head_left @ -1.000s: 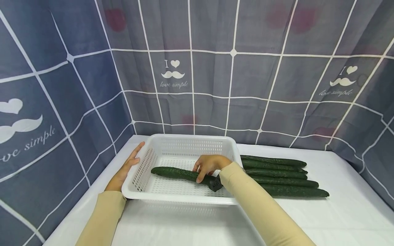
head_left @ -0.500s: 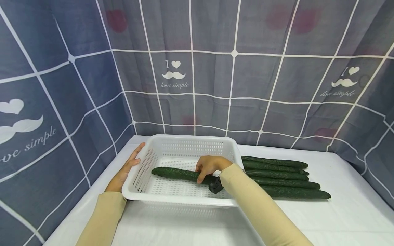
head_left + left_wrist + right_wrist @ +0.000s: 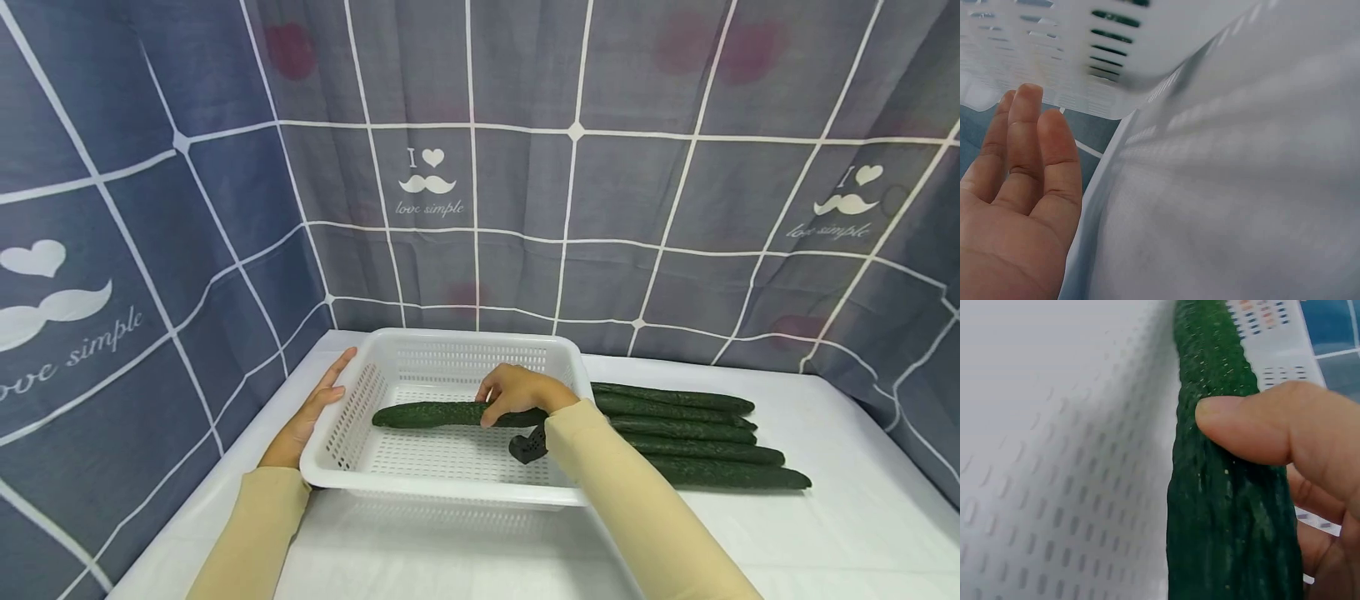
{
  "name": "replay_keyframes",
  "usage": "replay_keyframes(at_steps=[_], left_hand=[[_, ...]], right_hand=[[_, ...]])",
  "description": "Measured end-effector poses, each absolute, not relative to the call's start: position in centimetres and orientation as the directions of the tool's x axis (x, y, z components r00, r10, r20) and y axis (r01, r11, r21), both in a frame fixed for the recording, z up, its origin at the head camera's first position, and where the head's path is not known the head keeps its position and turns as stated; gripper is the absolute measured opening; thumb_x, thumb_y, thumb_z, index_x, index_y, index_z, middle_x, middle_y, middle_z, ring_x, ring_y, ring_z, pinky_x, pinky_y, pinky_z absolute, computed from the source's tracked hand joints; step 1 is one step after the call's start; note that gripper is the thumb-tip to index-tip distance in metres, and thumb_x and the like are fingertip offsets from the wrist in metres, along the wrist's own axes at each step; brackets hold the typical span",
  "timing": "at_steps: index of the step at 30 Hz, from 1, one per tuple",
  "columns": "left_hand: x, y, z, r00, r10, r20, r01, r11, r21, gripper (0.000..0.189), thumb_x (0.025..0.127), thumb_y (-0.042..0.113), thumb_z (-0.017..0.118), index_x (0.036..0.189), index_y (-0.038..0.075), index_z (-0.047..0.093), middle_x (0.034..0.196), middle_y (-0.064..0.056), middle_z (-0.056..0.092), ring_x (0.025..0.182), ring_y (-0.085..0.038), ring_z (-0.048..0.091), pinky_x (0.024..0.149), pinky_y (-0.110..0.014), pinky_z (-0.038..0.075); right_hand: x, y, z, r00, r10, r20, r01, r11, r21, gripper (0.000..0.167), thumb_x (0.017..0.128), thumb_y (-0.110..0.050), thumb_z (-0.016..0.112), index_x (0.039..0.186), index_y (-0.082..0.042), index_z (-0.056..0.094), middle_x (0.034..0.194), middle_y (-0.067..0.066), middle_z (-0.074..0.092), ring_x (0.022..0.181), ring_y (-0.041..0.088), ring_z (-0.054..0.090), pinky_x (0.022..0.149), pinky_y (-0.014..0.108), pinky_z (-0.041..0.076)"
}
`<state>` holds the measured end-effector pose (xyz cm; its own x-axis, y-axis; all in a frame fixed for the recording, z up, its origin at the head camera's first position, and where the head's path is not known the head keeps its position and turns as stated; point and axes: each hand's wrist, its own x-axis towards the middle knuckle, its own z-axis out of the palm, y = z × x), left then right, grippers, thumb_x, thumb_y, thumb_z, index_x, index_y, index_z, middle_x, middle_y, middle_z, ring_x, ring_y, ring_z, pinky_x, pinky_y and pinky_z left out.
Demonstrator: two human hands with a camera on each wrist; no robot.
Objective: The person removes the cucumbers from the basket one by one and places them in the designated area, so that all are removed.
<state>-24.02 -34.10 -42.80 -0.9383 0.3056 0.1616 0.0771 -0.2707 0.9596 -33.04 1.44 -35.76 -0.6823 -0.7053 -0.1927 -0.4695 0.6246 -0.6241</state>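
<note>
A white perforated plastic basket stands on the white table. Inside it, my right hand grips a long dark green cucumber, which lies roughly crosswise. In the right wrist view, the thumb presses on the bumpy skin of the cucumber, with fingers on its far side. Whether the cucumber touches the basket floor, I cannot tell. My left hand is at the basket's left end, fingers extended along the outer wall; in the left wrist view the palm faces up with nothing in it.
To the right of the basket, several cucumbers lie side by side on the table, partly behind the basket and right sleeve. A grey-blue checked curtain surrounds the table's back and sides. A black wrist device hangs under my right wrist.
My right hand has shifted the cucumber slightly toward the back of the basket, and it now lies straighter across. The left hand has stayed at the basket's end. The view has drifted slightly.
</note>
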Motion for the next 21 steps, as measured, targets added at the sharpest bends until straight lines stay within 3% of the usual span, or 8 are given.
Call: replay_keyframes(at_steps=[7,17,21], left_hand=[[-24.3,-34.1,-43.0,-0.932,0.306,0.195,0.106,-0.285,0.953,0.065,0.106,0.022,0.044,0.164,0.047,0.031,0.158,0.019,0.044,0.140,-0.006,0.044,0.110,-0.027,0.039],[-24.8,-34.6,-43.3,-0.888,0.367,0.279,0.126,-0.388,0.913,0.062,0.109,0.015,0.042,0.162,0.047,0.042,0.151,0.012,0.055,0.124,-0.007,0.058,0.101,-0.027,0.051],[-24.7,-34.7,-43.4,-0.892,0.366,0.266,0.117,-0.382,0.917,0.061,0.109,0.016,0.042,0.159,0.049,0.045,0.151,0.014,0.055,0.126,-0.007,0.057,0.102,-0.027,0.050]], right_hand=[[-33.0,1.7,-35.0,-0.706,-0.695,-0.134,-0.479,0.608,-0.633,0.034,0.083,-0.013,0.089,0.116,-0.006,0.082,0.110,0.002,0.079,0.104,0.016,0.070,0.094,0.037,0.056],[-31.9,2.0,-34.0,-0.744,-0.668,0.004,-0.539,0.596,-0.596,0.027,0.079,-0.012,0.094,0.103,-0.008,0.085,0.100,-0.001,0.079,0.094,0.012,0.069,0.088,0.036,0.057],[-31.5,1.9,-33.6,-0.757,-0.652,0.048,-0.552,0.598,-0.581,0.027,0.077,-0.013,0.095,0.102,-0.009,0.086,0.097,-0.002,0.079,0.092,0.012,0.069,0.086,0.036,0.057]])
